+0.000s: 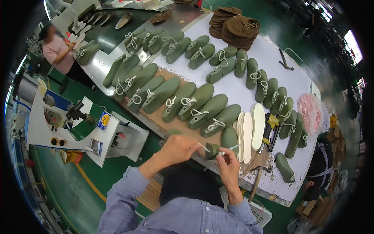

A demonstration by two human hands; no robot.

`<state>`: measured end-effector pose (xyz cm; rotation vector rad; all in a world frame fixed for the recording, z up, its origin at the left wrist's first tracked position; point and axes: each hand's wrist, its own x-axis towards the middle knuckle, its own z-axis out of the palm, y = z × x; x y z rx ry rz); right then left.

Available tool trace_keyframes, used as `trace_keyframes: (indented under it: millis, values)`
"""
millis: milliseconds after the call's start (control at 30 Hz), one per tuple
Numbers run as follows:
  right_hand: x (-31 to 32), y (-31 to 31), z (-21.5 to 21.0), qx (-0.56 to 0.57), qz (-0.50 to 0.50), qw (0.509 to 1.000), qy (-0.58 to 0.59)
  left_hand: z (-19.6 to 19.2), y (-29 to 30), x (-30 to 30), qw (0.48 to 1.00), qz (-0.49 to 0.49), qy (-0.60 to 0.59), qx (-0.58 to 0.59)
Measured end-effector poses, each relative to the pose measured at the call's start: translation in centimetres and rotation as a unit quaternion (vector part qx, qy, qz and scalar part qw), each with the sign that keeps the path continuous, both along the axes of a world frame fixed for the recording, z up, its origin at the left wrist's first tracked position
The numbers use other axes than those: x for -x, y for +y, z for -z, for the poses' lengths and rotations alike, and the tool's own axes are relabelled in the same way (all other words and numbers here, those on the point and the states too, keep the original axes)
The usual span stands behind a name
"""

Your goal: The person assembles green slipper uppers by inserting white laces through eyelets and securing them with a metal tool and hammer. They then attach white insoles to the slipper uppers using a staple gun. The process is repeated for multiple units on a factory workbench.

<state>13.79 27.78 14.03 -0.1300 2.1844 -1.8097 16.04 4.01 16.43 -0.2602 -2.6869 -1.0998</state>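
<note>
A green shoe last [212,151] is at the near edge of the table, in front of my body. White cord [205,148] runs at the end of the last. My left hand [175,151] is closed, pinching one end of this cord between thumb and fingers. On the other side, my right hand [229,163] is closed on the cord beside the last; its fingertips partly hide the knot. Another green last [229,137] lies just beyond my right hand. Farther off stand rows of green lasts [222,119], many with white cord loops.
White insoles [244,136] are stacked right of the lasts, beside tools [269,132]. A hammer [256,183] overhangs the near edge; another [285,62] lies far right. Brown shoe uppers [241,31] are piled at the back. A pink-filled bag [310,113] sits right. A co-worker [58,50] stands far left.
</note>
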Motion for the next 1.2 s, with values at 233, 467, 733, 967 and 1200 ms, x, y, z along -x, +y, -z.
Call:
trace_keyframes:
  millis: [233,467,733,967,1200]
  values:
    - [2.0,-0.3,0.5,0.027,0.102,0.994,0.043,7.1,3.4,1.2,0.996,0.01,-0.008,-0.088]
    - [2.6,1.1,-2.1,0.206,0.071,0.976,-0.031,13.1,6.8,0.5,0.984,-0.109,0.004,-0.138]
    - [0.9,-0.2,-6.7,0.136,-0.038,0.99,-0.019,15.4,7.9,1.8,0.997,-0.071,-0.011,-0.026]
    - [1.4,3.6,-6.5,-0.172,-0.149,0.952,0.202,17.3,5.0,-0.4,0.998,-0.065,-0.001,0.026]
    - [3.3,2.5,3.9,-0.284,-0.157,0.93,0.175,17.9,4.2,-0.4,0.999,-0.035,0.013,-0.024]
